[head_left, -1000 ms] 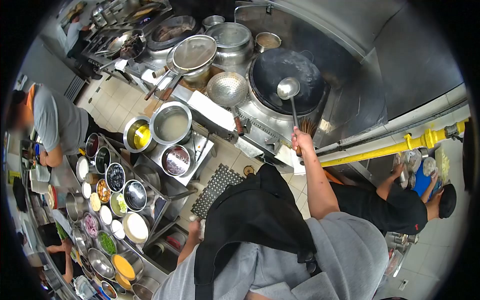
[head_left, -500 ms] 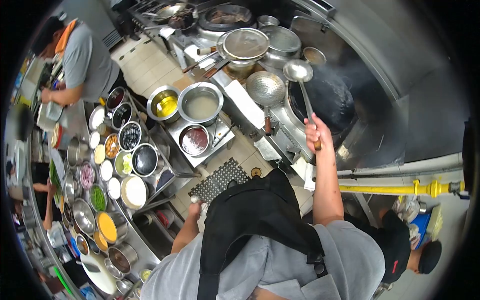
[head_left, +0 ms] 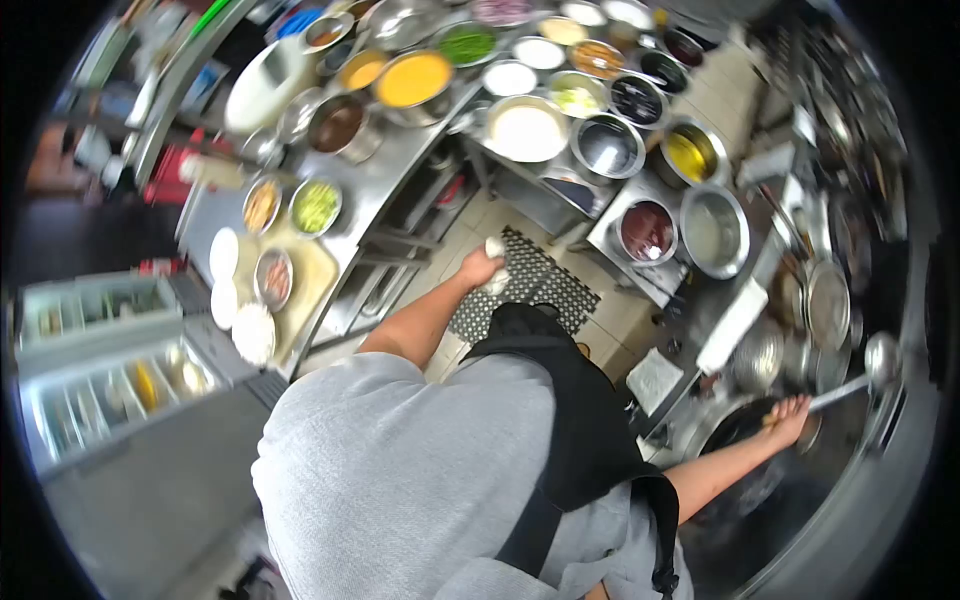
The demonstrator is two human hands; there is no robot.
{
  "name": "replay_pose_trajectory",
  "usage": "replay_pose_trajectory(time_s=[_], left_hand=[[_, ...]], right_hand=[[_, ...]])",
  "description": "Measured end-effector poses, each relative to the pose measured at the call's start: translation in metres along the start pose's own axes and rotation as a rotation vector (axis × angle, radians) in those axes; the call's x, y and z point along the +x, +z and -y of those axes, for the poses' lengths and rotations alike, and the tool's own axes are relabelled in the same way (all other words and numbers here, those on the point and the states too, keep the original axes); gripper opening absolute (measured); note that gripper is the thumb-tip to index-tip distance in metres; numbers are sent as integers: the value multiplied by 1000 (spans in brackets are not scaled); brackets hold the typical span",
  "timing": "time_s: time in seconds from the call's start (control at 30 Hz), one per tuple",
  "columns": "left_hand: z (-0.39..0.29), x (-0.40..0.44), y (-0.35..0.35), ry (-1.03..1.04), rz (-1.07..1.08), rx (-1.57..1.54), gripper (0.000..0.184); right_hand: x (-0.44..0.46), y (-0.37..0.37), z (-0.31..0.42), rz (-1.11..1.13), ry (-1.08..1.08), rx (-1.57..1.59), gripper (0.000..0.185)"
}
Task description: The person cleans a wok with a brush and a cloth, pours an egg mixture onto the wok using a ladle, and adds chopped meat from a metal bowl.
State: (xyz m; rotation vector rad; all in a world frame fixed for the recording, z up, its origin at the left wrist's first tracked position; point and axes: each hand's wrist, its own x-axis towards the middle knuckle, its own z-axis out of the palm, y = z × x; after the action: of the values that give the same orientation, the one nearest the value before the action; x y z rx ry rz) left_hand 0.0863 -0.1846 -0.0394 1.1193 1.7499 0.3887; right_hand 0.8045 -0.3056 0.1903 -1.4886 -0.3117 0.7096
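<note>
My right hand (head_left: pixel 786 420) is closed around the handle of a metal ladle (head_left: pixel 842 392), whose bowl points away to the right. The ladle is held over the stove beside a large dark wok (head_left: pixel 738 428). A round perforated strainer (head_left: pixel 757 360) lies a little beyond that hand. Low at my left side, my left hand (head_left: pixel 480 268) is closed on a bunched white cloth (head_left: pixel 495 284), which shows above and below the fist. Beneath the cloth is a dark dotted floor mat (head_left: pixel 525 262).
A steel side table (head_left: pixel 655 285) carries a pot of dark red liquid (head_left: pixel 647 232), a pot of cloudy liquid (head_left: pixel 714 232) and a pot of yellow oil (head_left: pixel 690 155). Bowls of ingredients crowd the counter (head_left: pixel 385 190). An opened refrigerated cabinet (head_left: pixel 200 440) stands at the left.
My view has swung left, bringing the counter's near end and the refrigerated cabinet into sight. Both hands keep their holds; the ladle now appears lower and farther right, pointing sideways.
</note>
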Motion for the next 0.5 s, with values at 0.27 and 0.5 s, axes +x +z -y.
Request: replay_pose_trajectory(time_s=[0.27, 0.5], left_hand=[[35, 29, -122, 159, -643, -822, 32], [32, 77, -228, -184, -982, -298, 64]], right_hand=[[41, -6, 9, 349, 432, 244, 35], [-15, -15, -5, 365, 371, 551, 33]])
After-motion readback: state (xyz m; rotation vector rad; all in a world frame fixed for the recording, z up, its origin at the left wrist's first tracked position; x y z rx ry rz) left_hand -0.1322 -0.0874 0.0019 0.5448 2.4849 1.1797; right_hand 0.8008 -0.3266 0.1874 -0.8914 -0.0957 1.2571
